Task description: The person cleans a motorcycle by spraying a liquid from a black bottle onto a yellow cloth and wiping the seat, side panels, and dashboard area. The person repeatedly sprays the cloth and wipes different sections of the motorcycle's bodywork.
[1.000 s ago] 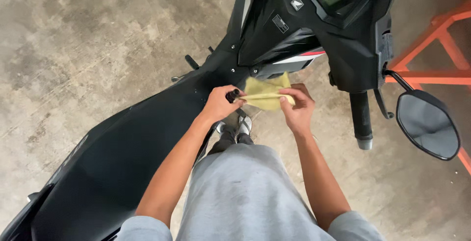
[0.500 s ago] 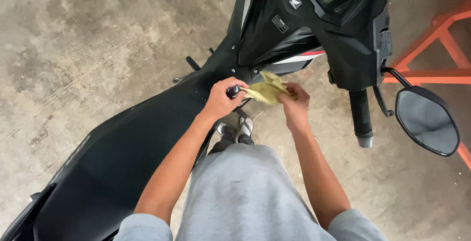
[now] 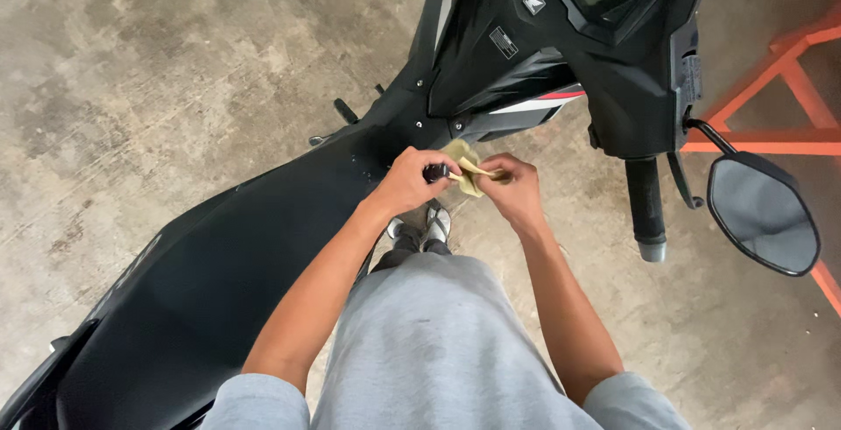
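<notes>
Now the yellow cloth (image 3: 469, 174) is bunched smaller — left hand (image 3: 410, 182) and right hand (image 3: 517, 192) both clutching it.

Single head-worn view, looking steeply down, close over black scooter (image 3: 263, 264) and concrete floor (image 3: 175, 62)

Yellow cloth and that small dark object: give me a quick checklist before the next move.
1. Left hand grips small dark object: ok.
2. Right hand pinches yellow cloth: ok.
3. Cloth touches the object: ok.
4. Cloth spread flat: not ok, crumpled.
5. What the object is: cannot tell.
6. Black seat beside the hands, nothing lying on it: ok.
</notes>
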